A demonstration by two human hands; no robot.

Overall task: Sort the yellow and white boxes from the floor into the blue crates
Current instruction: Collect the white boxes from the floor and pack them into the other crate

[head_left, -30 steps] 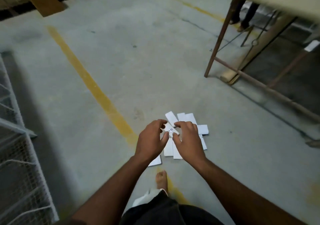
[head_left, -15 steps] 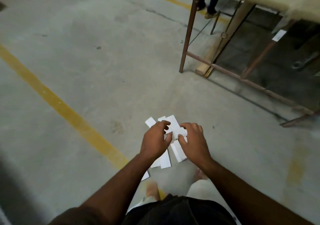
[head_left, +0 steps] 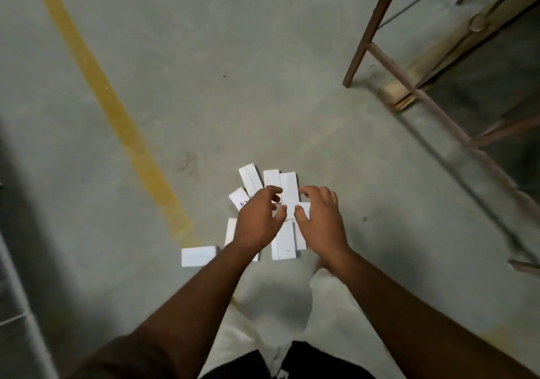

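Note:
Several white boxes [head_left: 289,191] lie in a loose pile on the concrete floor just ahead of my feet, and one white box [head_left: 198,256] lies apart at the left. Both hands are down on the middle of the pile. My left hand [head_left: 258,220] has its fingers and thumb curled round a small white box [head_left: 281,209]. My right hand [head_left: 320,220] curls over a crosswise white box [head_left: 304,206], thumb on its near edge. Other boxes are partly hidden under my hands. No yellow box or blue crate is in view.
A yellow floor line [head_left: 117,109] runs diagonally to the left of the pile. A brown metal table frame [head_left: 363,36] stands at the right with a wooden block [head_left: 394,92] at its foot. A white wire rack [head_left: 17,305] edges the far left.
The view has swung, so the pile and table frame sit differently in frame. My hands stay on the middle of the pile, now a little further apart.

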